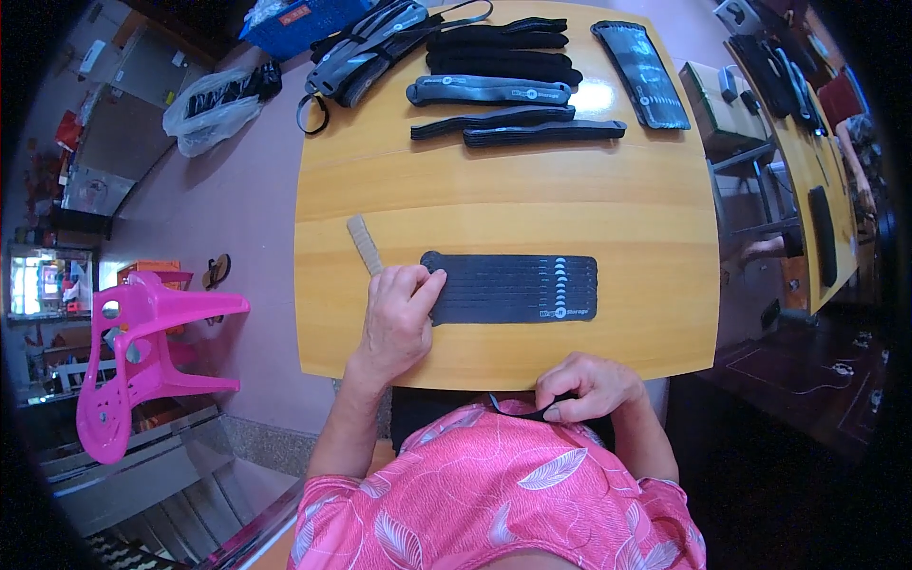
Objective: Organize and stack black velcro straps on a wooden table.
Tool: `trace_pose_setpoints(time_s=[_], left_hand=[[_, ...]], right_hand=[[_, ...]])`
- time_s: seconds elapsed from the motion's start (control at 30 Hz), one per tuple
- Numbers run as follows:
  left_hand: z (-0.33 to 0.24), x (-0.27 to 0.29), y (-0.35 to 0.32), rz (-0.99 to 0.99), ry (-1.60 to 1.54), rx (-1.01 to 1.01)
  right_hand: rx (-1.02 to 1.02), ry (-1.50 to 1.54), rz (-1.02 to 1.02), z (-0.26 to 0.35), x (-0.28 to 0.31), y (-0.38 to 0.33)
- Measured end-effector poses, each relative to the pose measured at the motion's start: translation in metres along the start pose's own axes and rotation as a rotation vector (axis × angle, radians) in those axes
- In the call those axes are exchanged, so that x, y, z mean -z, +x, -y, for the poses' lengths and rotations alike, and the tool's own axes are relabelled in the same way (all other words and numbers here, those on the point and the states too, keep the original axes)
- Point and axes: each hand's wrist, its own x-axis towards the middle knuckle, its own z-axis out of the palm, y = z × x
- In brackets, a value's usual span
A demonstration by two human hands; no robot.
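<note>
A neat stack of black fabric straps [503, 285] lies flat in front of me, with pale marks across its right part. My left hand [399, 309] is closed at the stack's left end, thumb and forefinger against its edge; the fingertips are partly hidden. From behind that hand a short tan strip [364, 243] slants up and left on the table. Low at the table's front edge, close to my body, my right hand [587, 385] is closed on a single black strap [521, 410], whose free end reaches left across my shirt.
Along the far side of the wooden table [380, 190] lie several bundles of black straps [499, 66], a grey-black bundle [370, 52] and a strap pack [641, 76]. A pink plastic stool [142, 361] stands left, near a plastic bag [209, 109] and blue basket [304, 24].
</note>
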Motion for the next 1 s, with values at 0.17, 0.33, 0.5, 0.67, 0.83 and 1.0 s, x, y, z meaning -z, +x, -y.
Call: trace_pose_setpoints(time_s=[0.17, 0.33, 0.5, 0.67, 0.83, 1.0], left_hand=[[0.001, 0.001, -0.001, 0.031, -0.003, 0.011], [0.001, 0.003, 0.002, -0.012, 0.011, 0.011], [-0.002, 0.005, 0.003, 0.013, -0.008, 0.017], [-0.046, 0.003, 0.001, 0.002, -0.511, -0.119], [-0.09, 0.009, -0.022, 0.302, -0.971, -0.038], [-0.073, 0.01, -0.04, 0.303, -1.013, 0.25]], right_hand=[[0.023, -0.004, -0.004, -0.002, 0.0, 0.002], [0.026, 0.011, -0.001, -0.003, 0.001, 0.002], [0.019, -0.03, -0.001, -0.001, 0.002, -0.003], [-0.008, -0.307, -0.06, 0.008, -0.015, -0.006], [-0.167, -0.877, -0.214, 0.082, -0.04, 0.018], [-0.121, -1.121, -0.459, 0.102, -0.047, -0.006]])
